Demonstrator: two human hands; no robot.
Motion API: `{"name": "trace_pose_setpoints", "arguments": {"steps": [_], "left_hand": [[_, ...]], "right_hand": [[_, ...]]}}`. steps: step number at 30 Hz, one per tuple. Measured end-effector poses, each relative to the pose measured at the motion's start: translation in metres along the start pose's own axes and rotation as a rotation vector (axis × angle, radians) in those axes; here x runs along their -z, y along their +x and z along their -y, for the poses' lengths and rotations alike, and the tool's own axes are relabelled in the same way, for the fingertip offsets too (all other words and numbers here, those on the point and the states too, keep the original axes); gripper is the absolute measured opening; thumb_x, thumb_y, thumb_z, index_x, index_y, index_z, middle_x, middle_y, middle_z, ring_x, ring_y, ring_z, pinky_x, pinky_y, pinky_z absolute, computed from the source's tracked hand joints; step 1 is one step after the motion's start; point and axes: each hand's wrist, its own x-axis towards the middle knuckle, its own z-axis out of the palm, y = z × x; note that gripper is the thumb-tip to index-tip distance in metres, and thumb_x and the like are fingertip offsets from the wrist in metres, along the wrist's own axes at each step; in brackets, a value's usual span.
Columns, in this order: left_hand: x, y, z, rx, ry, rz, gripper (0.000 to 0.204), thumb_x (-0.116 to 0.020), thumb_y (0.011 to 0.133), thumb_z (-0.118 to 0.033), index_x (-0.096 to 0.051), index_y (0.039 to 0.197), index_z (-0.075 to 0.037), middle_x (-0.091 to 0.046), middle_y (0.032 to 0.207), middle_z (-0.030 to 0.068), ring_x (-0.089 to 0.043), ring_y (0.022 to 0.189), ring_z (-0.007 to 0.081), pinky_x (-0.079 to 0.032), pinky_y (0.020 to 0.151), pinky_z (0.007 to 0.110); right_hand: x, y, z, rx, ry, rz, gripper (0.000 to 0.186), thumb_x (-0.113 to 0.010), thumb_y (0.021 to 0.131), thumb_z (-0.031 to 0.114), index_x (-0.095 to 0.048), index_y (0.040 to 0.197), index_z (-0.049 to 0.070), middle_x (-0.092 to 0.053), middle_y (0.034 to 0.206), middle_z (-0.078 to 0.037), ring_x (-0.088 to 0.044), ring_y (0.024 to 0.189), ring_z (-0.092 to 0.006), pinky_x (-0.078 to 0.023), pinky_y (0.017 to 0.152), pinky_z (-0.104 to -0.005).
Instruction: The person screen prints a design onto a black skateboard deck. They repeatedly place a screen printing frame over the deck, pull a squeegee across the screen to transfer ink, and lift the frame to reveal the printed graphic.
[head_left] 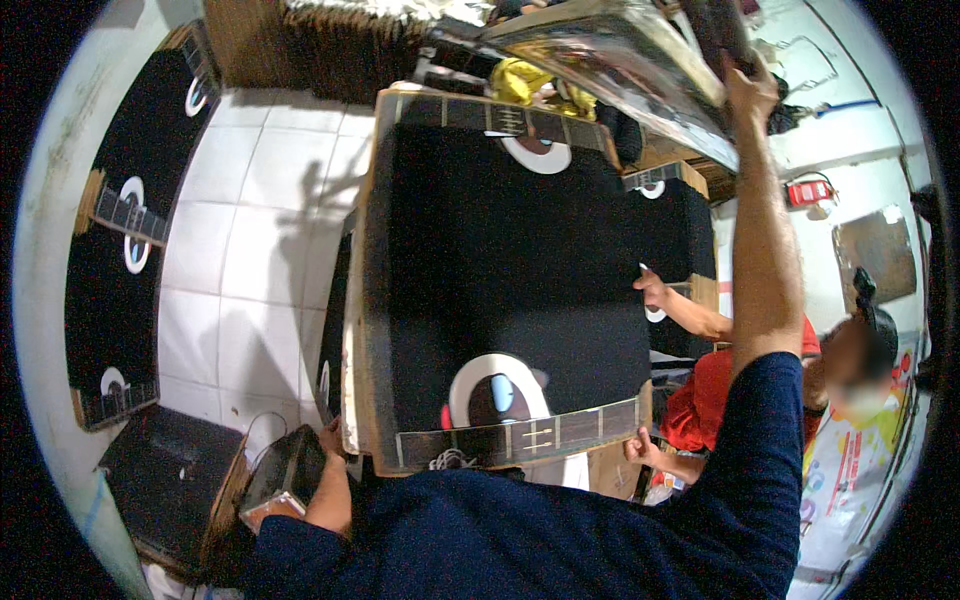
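Black panel [505,290]: large, flat, wood-edged, in the middle of the view, with white rings and fret-like strips at its near and far ends.
Left hand [332,438]: at the panel's lower left corner, fingers wrapped on its edge.
Right hand [750,90]: raised high, fingers closed on a dark board [715,35] overhead beside a shiny foil-covered sheet [610,60].
Co-worker: person in a red shirt [700,400] on the right, one hand [650,290] on the panel's right edge, the other hand [640,445] at its near right corner.
Wall: a red rectangular label [810,190] on white, right of the raised arm.
Left side: more black panels [125,250] standing by the white tiled floor [250,250].
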Motion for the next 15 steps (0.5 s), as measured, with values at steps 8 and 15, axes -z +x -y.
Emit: {"name": "trace_pose_setpoints", "arguments": {"steps": [8, 15], "left_hand": [[-0.017, -0.039, -0.038, -0.214, 0.985, 0.006, 0.051, -0.064, 0.101, -0.044, -0.061, 0.146, -0.021, -0.056, 0.145, 0.0240, -0.056, 0.130, 0.0423, -0.044, 0.110, 0.053], [-0.071, -0.076, -0.071, -0.900, 1.781, -0.164, 0.058, -0.056, 0.103, -0.032, -0.042, 0.157, -0.016, -0.057, 0.144, 0.0216, -0.057, 0.129, 0.0403, -0.045, 0.109, 0.052]], "right_hand": [[-0.006, 0.022, -0.035, -0.129, 0.152, 0.086, 0.052, -0.077, 0.089, 0.031, -0.068, 0.137, 0.012, -0.077, 0.120, -0.005, -0.071, 0.103, -0.0186, -0.053, 0.092, -0.0329], [0.000, 0.029, -0.043, -0.080, 0.080, 0.115, 0.042, -0.075, 0.092, 0.020, -0.070, 0.131, 0.006, -0.076, 0.113, -0.005, -0.069, 0.093, -0.0169, -0.055, 0.084, -0.0306]]}}
